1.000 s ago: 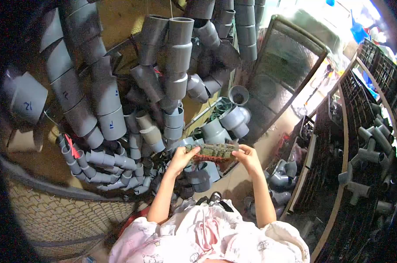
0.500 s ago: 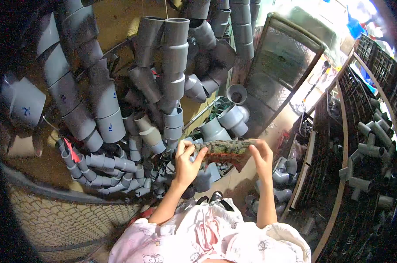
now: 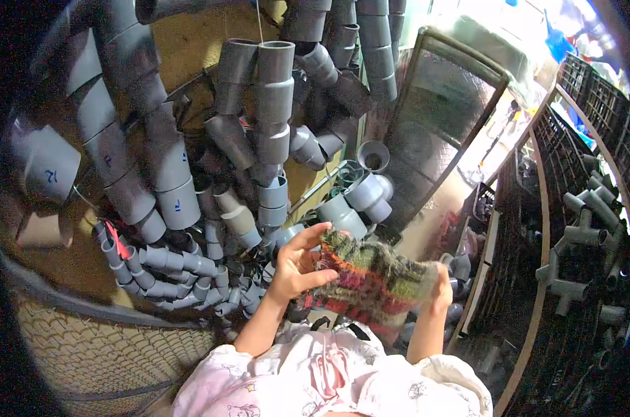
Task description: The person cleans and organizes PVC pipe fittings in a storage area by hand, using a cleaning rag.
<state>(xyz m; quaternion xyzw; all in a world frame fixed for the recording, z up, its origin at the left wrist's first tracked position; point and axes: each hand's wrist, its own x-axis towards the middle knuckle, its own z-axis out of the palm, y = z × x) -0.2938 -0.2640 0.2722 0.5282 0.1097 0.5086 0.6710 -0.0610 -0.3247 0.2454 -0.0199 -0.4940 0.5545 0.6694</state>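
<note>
A fuzzy, multicoloured knitted cloth [image 3: 370,278] with green, orange, pink and dark bands is stretched between my two hands, in front of my chest. My left hand [image 3: 297,267] pinches its left edge, the thumb lying over the near face. At the right edge, my right hand [image 3: 437,288] has its fingers closed on the fabric; part of that hand is blurred. The cloth's lower side hangs above my lap and covers part of the floor. Whether it is a finished garment I cannot make out.
Strings of grey pipe couplings [image 3: 273,104] hang on the left wall. A black-framed panel [image 3: 440,118] leans at the back. Black crates [image 3: 583,90] and a shelf of grey pipe fittings [image 3: 583,240] stand right. A mesh-patterned surface [image 3: 113,340] lies lower left.
The cloth has turned from a narrow, edge-on strip to show its broad patterned face. My right hand has moved down and slightly right; my left stays near its place.
</note>
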